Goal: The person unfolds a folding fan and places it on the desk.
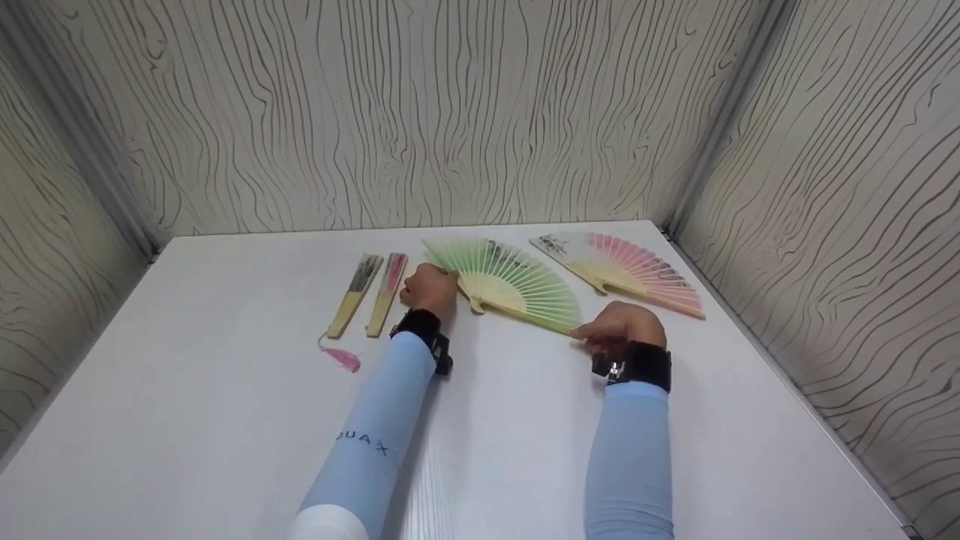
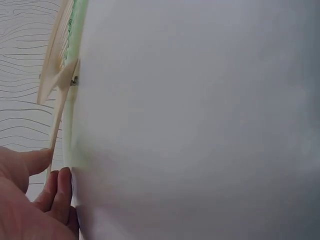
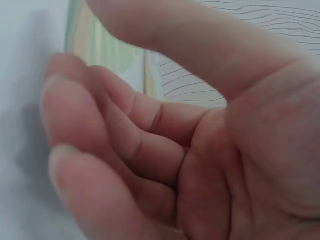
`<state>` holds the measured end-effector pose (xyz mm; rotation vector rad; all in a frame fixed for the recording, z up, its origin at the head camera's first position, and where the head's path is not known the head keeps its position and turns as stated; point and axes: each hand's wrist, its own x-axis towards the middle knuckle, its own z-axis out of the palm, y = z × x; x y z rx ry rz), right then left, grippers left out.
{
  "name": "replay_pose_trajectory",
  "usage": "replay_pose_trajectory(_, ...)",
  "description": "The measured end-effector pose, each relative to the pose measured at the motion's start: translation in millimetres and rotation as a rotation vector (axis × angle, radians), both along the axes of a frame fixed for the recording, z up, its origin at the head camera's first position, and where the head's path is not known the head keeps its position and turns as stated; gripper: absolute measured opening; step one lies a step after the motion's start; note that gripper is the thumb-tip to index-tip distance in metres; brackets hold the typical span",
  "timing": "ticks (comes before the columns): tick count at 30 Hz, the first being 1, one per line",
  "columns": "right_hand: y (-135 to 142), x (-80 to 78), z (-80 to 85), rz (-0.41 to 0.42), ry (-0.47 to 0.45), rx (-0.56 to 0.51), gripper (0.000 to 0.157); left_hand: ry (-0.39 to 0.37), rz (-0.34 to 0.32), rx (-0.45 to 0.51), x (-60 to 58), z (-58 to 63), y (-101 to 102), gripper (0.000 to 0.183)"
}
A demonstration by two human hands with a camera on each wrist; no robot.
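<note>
A green folding fan (image 1: 517, 281) lies spread on the white table, its pivot toward the person. My left hand (image 1: 431, 289) pinches the fan's left outer rib; in the left wrist view the thumb and fingers (image 2: 62, 192) meet at that pale wooden rib (image 2: 57, 122). At the opposite end, my right hand (image 1: 626, 322) pinches the tip of the right outer rib. Its curled fingers (image 3: 75, 115) fill much of the right wrist view, with part of the green fan (image 3: 112, 52) beyond them, so the exact contact is hidden there.
Beyond the right hand lies an open pink-and-white fan (image 1: 630, 262). Left of the left hand are two folded fans, one with a dark floral pattern (image 1: 355, 296) and a pink tassel (image 1: 343, 358), the other pink (image 1: 387, 295). Wood-patterned walls (image 1: 450, 112) surround the table (image 1: 225, 390).
</note>
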<state>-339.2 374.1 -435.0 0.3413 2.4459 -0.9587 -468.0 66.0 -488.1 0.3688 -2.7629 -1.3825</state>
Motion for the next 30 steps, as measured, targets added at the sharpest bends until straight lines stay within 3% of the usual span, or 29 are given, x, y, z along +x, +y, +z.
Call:
replay_pose_trajectory(5, -3, -2.3, 4.6, -0.018, 0.045, -0.02, 0.036, -0.007, -0.022, 0.015, 6.0, 7.8, -7, 0.026)
replay_pose_trajectory(9, -5, -0.1, 10.0, -0.031, 0.07, -0.039, 0.046, -0.033, -0.059, 0.018, 7.3, 11.2, -13, 0.032)
replay_pose_trajectory(11, -6, 2.4, 13.9, -0.025, 0.083, -0.049, 0.052, -0.032, -0.089, 0.047, 1.3, 4.2, -15, 0.038)
replay_pose_trajectory(15, -10, 7.4, 24.1, -0.009, 0.146, -0.08, 0.062, 0.008, -0.148, 0.162, 15.8, 14.8, -15, 0.038)
replay_pose_trajectory(17, -15, 8.9, 31.0, -0.001, 0.191, -0.082, 0.064, 0.063, -0.172, 0.219, 27.7, 24.9, -17, 0.032)
replay_pose_trajectory(18, -18, 9.8, 34.9, 0.007, 0.219, -0.08, 0.064, 0.091, -0.179, 0.246, 40.0, 36.9, -19, 0.029)
replay_pose_trajectory(23, -37, 11.8, 58.4, 0.039, 0.374, -0.042, 0.055, 0.251, -0.234, 0.288, 57.6, 64.2, -47, 0.023)
replay_pose_trajectory(27, -59, 13.1, 79.1, 0.017, 0.524, -0.019, 0.04, 0.338, -0.274, 0.24, 69.0, 97.7, -85, 0.027)
replay_pose_trajectory(30, -78, 15.3, 94.3, 0.007, 0.665, 0.013, 0.032, 0.432, -0.265, 0.153, 78.7, 117.3, -113, 0.027)
